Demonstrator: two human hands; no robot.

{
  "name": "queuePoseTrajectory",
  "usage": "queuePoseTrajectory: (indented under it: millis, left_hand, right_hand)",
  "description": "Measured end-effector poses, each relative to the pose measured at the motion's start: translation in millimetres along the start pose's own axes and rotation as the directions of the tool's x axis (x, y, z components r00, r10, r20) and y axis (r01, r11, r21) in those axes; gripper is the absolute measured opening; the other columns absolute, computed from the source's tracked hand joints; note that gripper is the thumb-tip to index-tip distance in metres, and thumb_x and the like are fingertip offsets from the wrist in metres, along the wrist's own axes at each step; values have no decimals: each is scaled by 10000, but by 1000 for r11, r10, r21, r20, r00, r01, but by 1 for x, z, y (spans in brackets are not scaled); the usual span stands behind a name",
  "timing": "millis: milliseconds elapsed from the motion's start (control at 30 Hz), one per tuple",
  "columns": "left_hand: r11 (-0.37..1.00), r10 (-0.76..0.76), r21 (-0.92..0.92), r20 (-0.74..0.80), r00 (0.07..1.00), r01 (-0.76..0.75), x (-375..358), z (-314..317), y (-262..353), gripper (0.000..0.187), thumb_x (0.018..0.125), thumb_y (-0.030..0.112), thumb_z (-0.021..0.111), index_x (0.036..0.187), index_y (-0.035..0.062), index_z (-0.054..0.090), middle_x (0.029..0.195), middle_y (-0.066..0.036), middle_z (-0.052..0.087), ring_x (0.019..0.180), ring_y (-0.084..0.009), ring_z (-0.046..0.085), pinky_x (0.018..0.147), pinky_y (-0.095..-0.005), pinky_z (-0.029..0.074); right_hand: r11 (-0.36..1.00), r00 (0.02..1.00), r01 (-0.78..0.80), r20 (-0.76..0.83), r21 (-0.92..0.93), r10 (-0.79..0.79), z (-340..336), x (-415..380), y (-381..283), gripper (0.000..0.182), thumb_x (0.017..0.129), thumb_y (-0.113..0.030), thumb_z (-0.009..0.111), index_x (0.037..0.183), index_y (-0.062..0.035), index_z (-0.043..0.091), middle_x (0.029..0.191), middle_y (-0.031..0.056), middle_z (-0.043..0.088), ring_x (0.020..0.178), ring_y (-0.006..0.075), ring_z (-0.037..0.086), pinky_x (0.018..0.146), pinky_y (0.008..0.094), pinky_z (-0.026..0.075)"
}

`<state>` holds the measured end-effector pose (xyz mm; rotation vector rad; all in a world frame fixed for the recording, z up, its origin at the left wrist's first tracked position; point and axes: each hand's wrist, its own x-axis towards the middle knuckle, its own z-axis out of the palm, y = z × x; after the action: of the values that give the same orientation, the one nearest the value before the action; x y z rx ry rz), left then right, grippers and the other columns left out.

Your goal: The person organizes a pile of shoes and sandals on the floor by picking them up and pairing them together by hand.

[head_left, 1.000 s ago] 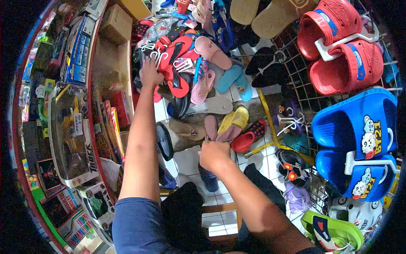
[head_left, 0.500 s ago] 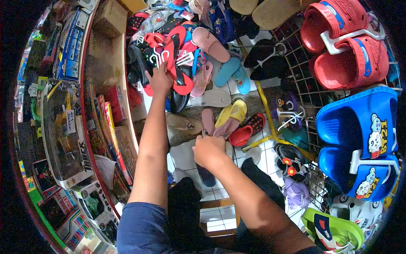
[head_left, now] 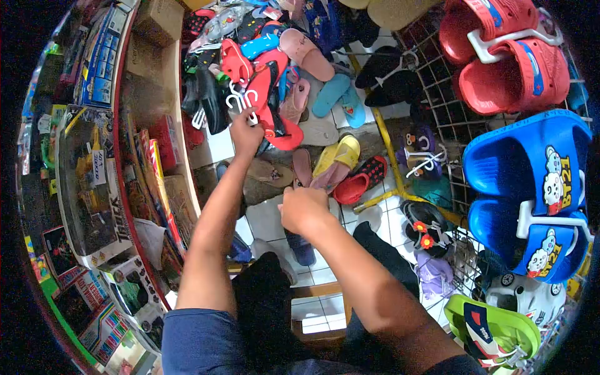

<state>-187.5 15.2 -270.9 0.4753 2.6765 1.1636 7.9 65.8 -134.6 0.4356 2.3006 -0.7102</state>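
My left hand (head_left: pixel 247 135) is closed around white plastic hangers (head_left: pixel 241 99) at the edge of the shoe pile. From them hang red sandals with black parts (head_left: pixel 270 100), tilted over the other footwear. Lower and to the right, my right hand (head_left: pixel 305 209) is closed in a fist on a pair of mauve slippers (head_left: pixel 332 177), whose ends stick out beyond the fingers; the grip itself is hidden. Just past them lie a yellow slipper (head_left: pixel 345 150) and a red clog with black dots (head_left: pixel 354 187). A dark blue slipper (head_left: pixel 301 251) shows beneath my right hand.
Wooden shelves (head_left: pixel 177 94) with boxes and books border the left. At right, a wire rack (head_left: pixel 440 94) carries red clogs (head_left: pixel 494 81), blue slides (head_left: pixel 519 169) and a green slipper (head_left: pixel 500 322). A yellow metal leg (head_left: pixel 387 147) stands on white tiles (head_left: pixel 265 222).
My left hand has drawn back toward me, bringing the red sandals and their hangers along. Tilting of the view shifts everything slightly upward. My right hand stays with the mauve slippers.
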Motion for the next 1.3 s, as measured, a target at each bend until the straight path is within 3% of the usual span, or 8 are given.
queuePoseTrajectory:
  millis: [167,467,667,800,967,1033,1167,1300]
  left_hand:
    - [970,240,49,-34,970,-238,-44,3,-39,434,629,29,663,1058,85,696,764,-151,578,694,-273,575,637,-370,455]
    - [998,-44,51,152,987,37,-127,9,-42,318,738,192,725,1046,110,719,733,-155,610,626,-249,579,621,-344,466]
    - [910,-55,-397,168,984,118,-119,-23,-9,187,842,47,603,977,10,726,750,37,621,673,-52,518,617,-220,414]
    - [781,40,-619,183,982,83,-112,-52,3,246,812,-16,531,975,-22,714,753,6,611,663,-59,511,619,-216,407]
    - [630,269,-776,195,943,-20,-119,-71,21,302,770,101,573,1005,-48,689,868,-53,632,768,-93,554,683,-244,432]
    - [565,167,-820,219,961,89,-130,-64,48,688,723,154,561,1369,-32,418,963,-107,665,800,-147,606,749,-260,462]
    - [412,344,-885,373,862,218,-136,-56,47,1050,697,117,627,1508,48,-36,917,-59,653,714,-74,571,706,-208,429]
    - [467,255,-865,327,910,181,-135,-44,46,938,834,444,553,1481,-47,85,790,-57,661,637,-86,577,641,-185,426]
  right_hand:
    - [1000,1000,-10,17,-15,10,-7,-3,7,371,910,-335,518,1087,-24,616,952,176,692,914,336,669,773,461,496]
    - [1000,999,5,-44,-26,-6,-4,-6,9,359,900,-338,533,1054,-27,627,940,176,694,902,333,673,761,459,507]
    - [999,996,-26,-87,24,28,-15,-9,11,343,902,-330,536,1025,-18,605,917,177,690,886,343,672,742,451,520]
    - [995,982,-70,-169,71,81,-9,-5,4,322,848,-296,598,1010,-20,639,957,150,698,914,294,687,741,395,532]
    - [905,940,-49,-287,423,185,-26,-5,-7,502,952,-420,419,952,45,609,856,292,654,843,437,646,769,518,503]
    - [856,924,-15,-320,517,210,-20,6,-8,504,942,-394,430,897,66,631,834,320,636,840,464,630,786,523,488]
    - [725,949,55,-261,687,176,-20,9,2,406,901,-315,475,888,47,658,808,304,631,817,447,633,762,503,483]
    - [738,927,-31,-257,674,274,-13,16,6,317,840,-255,568,825,45,670,851,308,635,861,447,633,789,501,494]
